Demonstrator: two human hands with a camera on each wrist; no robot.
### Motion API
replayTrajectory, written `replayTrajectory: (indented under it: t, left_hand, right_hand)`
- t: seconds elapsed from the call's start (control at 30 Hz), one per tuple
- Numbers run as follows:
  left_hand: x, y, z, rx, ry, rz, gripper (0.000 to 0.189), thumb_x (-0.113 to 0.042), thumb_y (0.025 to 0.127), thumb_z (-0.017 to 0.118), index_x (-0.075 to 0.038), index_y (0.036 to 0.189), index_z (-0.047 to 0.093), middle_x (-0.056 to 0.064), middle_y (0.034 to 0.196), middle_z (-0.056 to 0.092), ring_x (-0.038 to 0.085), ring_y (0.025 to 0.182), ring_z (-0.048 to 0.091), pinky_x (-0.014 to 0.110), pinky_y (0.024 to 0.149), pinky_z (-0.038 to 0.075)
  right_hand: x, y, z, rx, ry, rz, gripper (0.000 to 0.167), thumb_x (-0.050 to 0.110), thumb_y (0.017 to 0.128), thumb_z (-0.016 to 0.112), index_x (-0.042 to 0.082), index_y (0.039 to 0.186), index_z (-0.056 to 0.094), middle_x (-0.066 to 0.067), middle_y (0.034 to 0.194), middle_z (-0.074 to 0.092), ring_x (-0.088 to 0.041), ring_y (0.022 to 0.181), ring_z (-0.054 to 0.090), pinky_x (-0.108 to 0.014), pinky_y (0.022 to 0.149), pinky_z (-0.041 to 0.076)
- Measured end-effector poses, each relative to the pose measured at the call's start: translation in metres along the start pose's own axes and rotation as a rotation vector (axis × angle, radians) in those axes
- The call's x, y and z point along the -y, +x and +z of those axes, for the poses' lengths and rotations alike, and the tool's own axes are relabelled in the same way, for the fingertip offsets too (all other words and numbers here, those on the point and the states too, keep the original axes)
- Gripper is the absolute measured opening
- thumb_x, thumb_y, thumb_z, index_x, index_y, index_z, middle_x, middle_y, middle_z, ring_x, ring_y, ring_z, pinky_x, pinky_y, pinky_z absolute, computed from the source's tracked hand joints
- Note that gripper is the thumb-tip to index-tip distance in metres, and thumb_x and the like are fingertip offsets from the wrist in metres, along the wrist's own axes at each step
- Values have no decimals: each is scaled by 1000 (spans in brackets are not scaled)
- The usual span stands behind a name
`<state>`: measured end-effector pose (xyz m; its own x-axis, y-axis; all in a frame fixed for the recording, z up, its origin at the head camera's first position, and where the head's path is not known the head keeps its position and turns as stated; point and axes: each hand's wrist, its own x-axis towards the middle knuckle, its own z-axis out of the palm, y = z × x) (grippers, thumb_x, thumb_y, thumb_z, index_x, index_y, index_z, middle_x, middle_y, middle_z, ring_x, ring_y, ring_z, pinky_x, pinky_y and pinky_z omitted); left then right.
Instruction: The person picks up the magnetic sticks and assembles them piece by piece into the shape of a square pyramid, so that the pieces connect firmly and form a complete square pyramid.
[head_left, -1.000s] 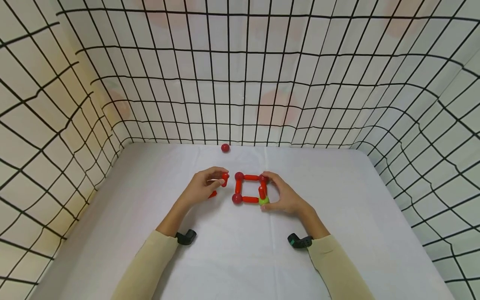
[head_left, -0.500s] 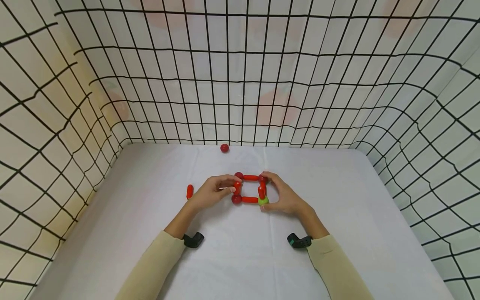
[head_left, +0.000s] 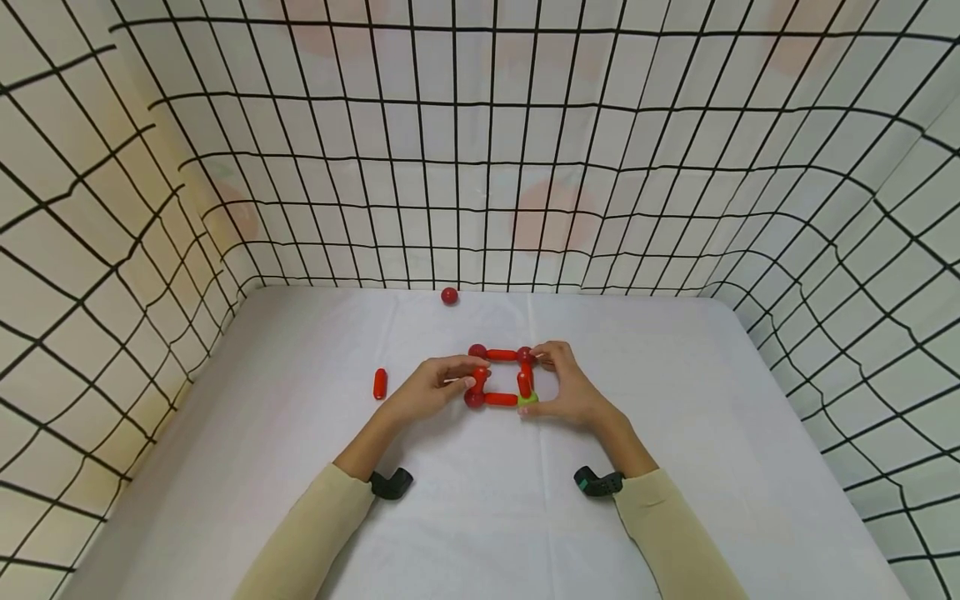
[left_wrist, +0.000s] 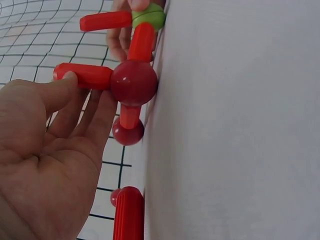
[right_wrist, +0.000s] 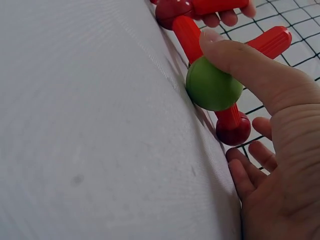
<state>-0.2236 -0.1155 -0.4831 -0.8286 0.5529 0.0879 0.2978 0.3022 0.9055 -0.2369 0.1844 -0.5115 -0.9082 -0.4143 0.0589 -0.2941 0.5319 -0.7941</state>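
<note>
A square of red rods and balls lies on the table, with a green ball (right_wrist: 212,85) at its near right corner. My left hand (head_left: 429,393) pinches a red rod (left_wrist: 87,76) between thumb and fingers. That rod stands up from the dark red ball (left_wrist: 133,83) at the near left corner, its end against the ball. Another red rod (right_wrist: 275,42) rises from the green ball. The thumb of my right hand (head_left: 573,393) rests on the green ball, while its loosely bent fingers are close to the far right red ball (head_left: 524,355).
A loose red rod (head_left: 380,383) lies left of the left hand. Farther back, a single red ball (head_left: 449,296) sits near the table's rear edge. Black wire mesh (head_left: 480,167) rises behind the white table (head_left: 480,533) and along both sides.
My left hand has moved right, bringing its rod from beside the square onto the near left ball, and uncovering the loose rod. The right hand's fingers have bent and shifted slightly at the far corner.
</note>
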Motion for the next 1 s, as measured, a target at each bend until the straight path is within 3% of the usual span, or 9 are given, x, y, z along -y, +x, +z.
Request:
replayTrajectory:
  t: [0.17, 0.33, 0.5, 0.6, 0.73, 0.83, 1.0]
  left_hand:
    - [-1, -1, -1, -34, 39, -6, 38, -12, 106, 57, -17, 143, 62, -1, 141, 64, 24, 133, 61, 43, 110, 51]
    - [0, -2, -3, -146, 93, -11, 33, -14, 104, 60, -16, 136, 66, -2, 136, 67, 20, 125, 64, 42, 106, 54]
    - [0, 0, -4, -208, 235, 32, 30, -10, 101, 64, -9, 131, 69, 5, 132, 68, 23, 126, 61, 43, 106, 54]
    - [1, 1, -2, -192, 302, 51, 32, -8, 98, 67, -7, 130, 68, 7, 133, 65, 25, 129, 60, 46, 109, 52]
    - [5, 0, 2, -122, 350, 65, 34, -7, 97, 69, -6, 131, 68, 10, 134, 65, 26, 126, 61, 45, 109, 52]
    - [5, 0, 5, -87, 368, 55, 32, -6, 97, 70, -7, 129, 69, 9, 127, 67, 23, 118, 65, 40, 104, 56]
    - [-1, -3, 7, -86, 349, -1, 28, -8, 94, 74, -8, 122, 73, 5, 115, 67, 19, 105, 67, 35, 97, 59]
  right_hand:
    - [-2, 0, 0, -1, 24, -1, 82, 31, 74, 93, 14, 139, 45, -6, 141, 48, -30, 139, 46, -51, 122, 36]
    - [-5, 1, -1, -6, 36, -10, 66, 18, 81, 85, 15, 136, 49, -7, 140, 55, -30, 138, 49, -53, 121, 37]
    - [-4, 1, -1, -11, 36, 19, 56, 7, 86, 72, 19, 137, 52, -7, 142, 56, -33, 139, 50, -55, 119, 38]
    - [-4, 2, -1, -9, 40, 46, 53, 6, 89, 67, 24, 136, 53, -3, 142, 57, -31, 142, 47, -57, 120, 37]
    - [-8, 4, 0, -3, 25, 49, 50, 9, 95, 61, 28, 140, 52, -1, 146, 56, -29, 146, 44, -59, 122, 33]
    - [-10, 4, 0, -18, 16, 40, 53, 9, 98, 58, 26, 147, 47, -4, 150, 54, -31, 144, 47, -57, 121, 35]
    - [-8, 3, -2, -39, 72, 51, 64, 0, 95, 52, 23, 153, 38, -8, 155, 47, -33, 142, 49, -53, 121, 37]
